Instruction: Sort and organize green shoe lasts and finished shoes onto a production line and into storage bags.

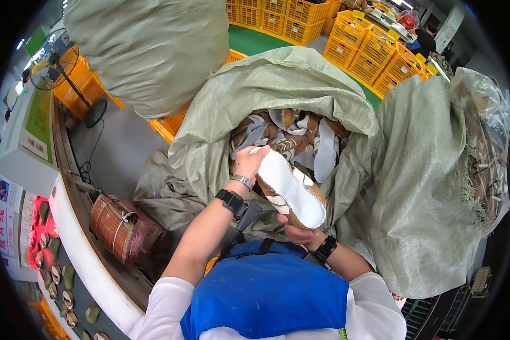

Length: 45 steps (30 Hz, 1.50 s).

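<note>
A brown shoe upper with pale stripes is held between my hands, its white flat bottom facing up. My left hand grips the far end, fingers wrapped round the edge. At the near end, close to my blue apron, my right hand is closed round the wider rounded part. Just beyond lies a big grey-green woven sack with its mouth rolled open. Inside it are several more brown and white shoe uppers, heaped loosely, some showing pale grey bottoms.
Full woven sacks stand at the far left and right. A brown tied bundle lies beside a curved white conveyor edge carrying small shoe parts. Yellow crates are stacked behind. A standing fan is at far left.
</note>
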Each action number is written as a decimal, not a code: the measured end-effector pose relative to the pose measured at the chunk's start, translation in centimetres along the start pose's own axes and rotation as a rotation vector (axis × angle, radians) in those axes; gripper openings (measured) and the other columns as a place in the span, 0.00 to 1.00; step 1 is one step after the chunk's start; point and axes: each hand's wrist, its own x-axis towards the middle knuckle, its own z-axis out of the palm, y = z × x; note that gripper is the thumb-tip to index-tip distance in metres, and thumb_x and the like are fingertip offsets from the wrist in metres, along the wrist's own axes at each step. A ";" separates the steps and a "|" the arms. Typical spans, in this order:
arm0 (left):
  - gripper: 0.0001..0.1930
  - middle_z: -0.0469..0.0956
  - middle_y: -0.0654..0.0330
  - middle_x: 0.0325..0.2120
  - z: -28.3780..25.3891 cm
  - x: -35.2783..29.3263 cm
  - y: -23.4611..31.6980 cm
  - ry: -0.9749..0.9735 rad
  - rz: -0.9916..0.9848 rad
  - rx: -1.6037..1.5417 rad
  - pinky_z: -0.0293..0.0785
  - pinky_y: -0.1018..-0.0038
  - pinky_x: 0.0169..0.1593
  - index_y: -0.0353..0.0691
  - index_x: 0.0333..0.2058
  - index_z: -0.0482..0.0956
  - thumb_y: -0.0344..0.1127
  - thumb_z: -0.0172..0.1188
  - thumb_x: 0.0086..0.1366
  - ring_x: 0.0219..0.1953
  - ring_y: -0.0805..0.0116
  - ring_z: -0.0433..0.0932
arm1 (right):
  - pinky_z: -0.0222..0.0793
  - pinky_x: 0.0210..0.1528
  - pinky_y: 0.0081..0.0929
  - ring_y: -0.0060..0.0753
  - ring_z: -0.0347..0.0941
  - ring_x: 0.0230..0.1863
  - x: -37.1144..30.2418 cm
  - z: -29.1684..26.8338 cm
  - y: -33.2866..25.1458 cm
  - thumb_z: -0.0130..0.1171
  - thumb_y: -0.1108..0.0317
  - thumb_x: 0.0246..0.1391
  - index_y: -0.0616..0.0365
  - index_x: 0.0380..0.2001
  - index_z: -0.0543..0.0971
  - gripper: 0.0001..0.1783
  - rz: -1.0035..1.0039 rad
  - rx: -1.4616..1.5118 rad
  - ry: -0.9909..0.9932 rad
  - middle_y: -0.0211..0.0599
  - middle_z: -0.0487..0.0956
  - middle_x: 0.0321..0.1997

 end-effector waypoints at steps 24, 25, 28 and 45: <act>0.39 0.64 0.55 0.49 -10.9 -8.3 -4.7 -0.067 0.126 0.240 0.66 0.74 0.49 0.37 0.57 0.45 0.29 0.62 0.51 0.49 0.66 0.66 | 0.66 0.18 0.22 0.25 0.72 0.17 9.3 1.3 -0.8 0.51 0.53 0.51 0.66 0.41 0.68 0.24 0.237 -1.957 1.347 0.36 0.74 0.17; 0.33 0.67 0.57 0.46 -11.6 -8.2 -4.9 -0.105 0.017 -0.018 0.68 0.75 0.47 0.37 0.55 0.51 0.26 0.58 0.54 0.47 0.67 0.68 | 0.63 0.18 0.17 0.18 0.67 0.17 10.0 2.2 -1.5 0.52 0.52 0.52 0.61 0.49 0.67 0.28 0.249 -1.770 1.386 0.28 0.72 0.18; 0.22 0.71 0.60 0.41 -11.6 -9.0 -3.9 -0.164 -0.132 -0.032 0.70 0.77 0.42 0.36 0.50 0.59 0.25 0.53 0.57 0.41 0.72 0.71 | 0.67 0.27 0.18 0.20 0.69 0.26 8.7 2.1 -4.4 0.51 0.50 0.53 0.55 0.55 0.63 0.30 -0.087 -1.667 1.430 0.32 0.73 0.31; 0.34 0.64 0.58 0.17 -10.4 -11.8 0.4 -1.134 -0.843 -0.861 0.58 0.80 0.16 0.43 0.61 0.42 0.47 0.46 0.61 0.11 0.72 0.60 | 0.65 0.23 0.19 0.19 0.69 0.20 9.9 1.4 -8.0 0.53 0.56 0.53 0.62 0.25 0.75 0.18 -0.660 -1.341 1.425 0.29 0.75 0.21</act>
